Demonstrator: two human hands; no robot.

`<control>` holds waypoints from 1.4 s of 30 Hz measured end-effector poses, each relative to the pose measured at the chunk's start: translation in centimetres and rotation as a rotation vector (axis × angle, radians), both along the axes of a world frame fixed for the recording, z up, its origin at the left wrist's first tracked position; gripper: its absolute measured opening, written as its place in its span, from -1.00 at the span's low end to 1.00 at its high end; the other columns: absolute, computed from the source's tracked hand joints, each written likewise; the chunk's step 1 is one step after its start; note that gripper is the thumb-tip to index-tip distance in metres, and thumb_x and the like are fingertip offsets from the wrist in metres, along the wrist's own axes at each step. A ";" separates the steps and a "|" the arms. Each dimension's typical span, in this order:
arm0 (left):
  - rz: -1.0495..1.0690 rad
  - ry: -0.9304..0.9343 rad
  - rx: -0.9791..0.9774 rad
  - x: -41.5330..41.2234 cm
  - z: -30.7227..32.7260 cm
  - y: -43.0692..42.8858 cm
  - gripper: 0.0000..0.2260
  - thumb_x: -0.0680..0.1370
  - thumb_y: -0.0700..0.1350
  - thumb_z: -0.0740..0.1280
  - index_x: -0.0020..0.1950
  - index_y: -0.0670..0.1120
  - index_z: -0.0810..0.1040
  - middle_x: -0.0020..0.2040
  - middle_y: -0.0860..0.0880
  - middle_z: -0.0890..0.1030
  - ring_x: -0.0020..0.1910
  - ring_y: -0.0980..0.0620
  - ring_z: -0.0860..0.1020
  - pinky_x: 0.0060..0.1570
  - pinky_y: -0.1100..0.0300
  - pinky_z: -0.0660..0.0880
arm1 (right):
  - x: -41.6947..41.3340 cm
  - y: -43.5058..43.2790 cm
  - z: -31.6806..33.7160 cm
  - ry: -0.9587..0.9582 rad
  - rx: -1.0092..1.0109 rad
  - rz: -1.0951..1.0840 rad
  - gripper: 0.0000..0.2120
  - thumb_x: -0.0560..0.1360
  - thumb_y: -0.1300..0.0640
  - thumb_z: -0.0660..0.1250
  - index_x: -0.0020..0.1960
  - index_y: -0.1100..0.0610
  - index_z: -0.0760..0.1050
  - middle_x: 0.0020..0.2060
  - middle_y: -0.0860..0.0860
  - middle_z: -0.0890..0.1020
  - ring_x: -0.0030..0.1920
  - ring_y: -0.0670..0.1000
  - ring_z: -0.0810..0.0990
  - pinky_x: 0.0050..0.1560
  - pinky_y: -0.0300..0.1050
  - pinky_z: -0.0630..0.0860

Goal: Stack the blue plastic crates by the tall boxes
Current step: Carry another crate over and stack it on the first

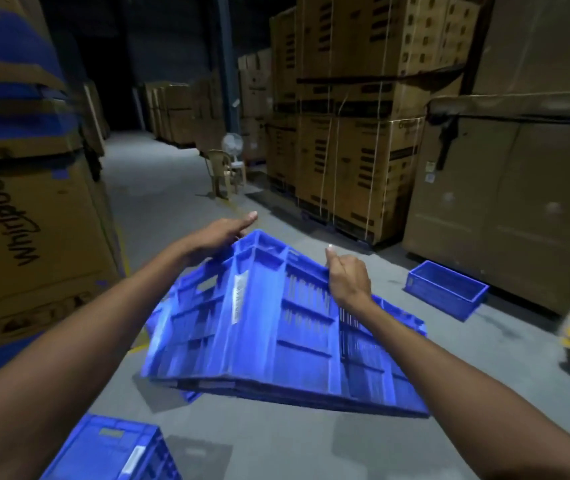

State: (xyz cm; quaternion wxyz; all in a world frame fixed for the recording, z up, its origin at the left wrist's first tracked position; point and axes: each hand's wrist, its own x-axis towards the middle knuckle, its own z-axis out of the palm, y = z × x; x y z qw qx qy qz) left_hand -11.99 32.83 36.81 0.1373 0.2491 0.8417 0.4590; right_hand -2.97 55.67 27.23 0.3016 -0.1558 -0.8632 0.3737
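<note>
At the centre of the frame both hands carry a blue crate [276, 327] clear of the floor, tilted with its ribbed side toward the camera. The left hand [222, 233] wraps its far upper corner, forefinger stretched out; the right hand [349, 278] is closed over the top rim. This looks like the carrying step. A second crate [446, 289] sits at right beside the tall boxes [505, 209], probably the stack's base; a third [110, 452] waits lower left. Next, level the crate and seat it squarely on that one.
</note>
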 end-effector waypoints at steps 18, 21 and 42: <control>0.014 0.987 -0.422 -22.8 -7.4 31.3 -0.37 0.61 0.29 -0.07 -0.33 -0.09 0.54 -0.26 -0.14 0.65 -0.26 -0.16 0.62 -0.34 0.10 0.36 | -23.3 19.0 0.0 -0.280 0.564 -0.306 -0.49 0.61 -0.15 0.01 -0.12 0.14 0.60 -0.12 0.22 0.66 -0.07 0.27 0.62 -0.20 0.02 0.43; 0.002 1.000 -0.368 -29.3 -6.4 34.7 -0.33 0.60 0.32 -0.04 -0.22 -0.15 0.62 -0.18 -0.18 0.67 -0.16 -0.20 0.63 -0.27 0.07 0.37 | -24.2 23.7 0.3 -0.324 0.651 -0.393 -0.34 0.58 -0.31 -0.08 -0.19 0.12 0.59 -0.20 0.18 0.67 -0.12 0.24 0.63 -0.19 0.02 0.47; -0.939 0.409 -0.469 -47.2 -14.1 68.6 -0.59 0.30 0.24 0.53 -0.34 -0.09 0.55 -0.45 0.04 0.57 -0.48 0.14 0.48 -0.39 0.21 0.37 | -41.3 54.5 -4.7 -0.470 0.692 -0.549 -0.47 0.60 -0.17 0.02 -0.09 0.14 0.64 -0.14 0.18 0.68 -0.11 0.23 0.65 -0.16 0.00 0.44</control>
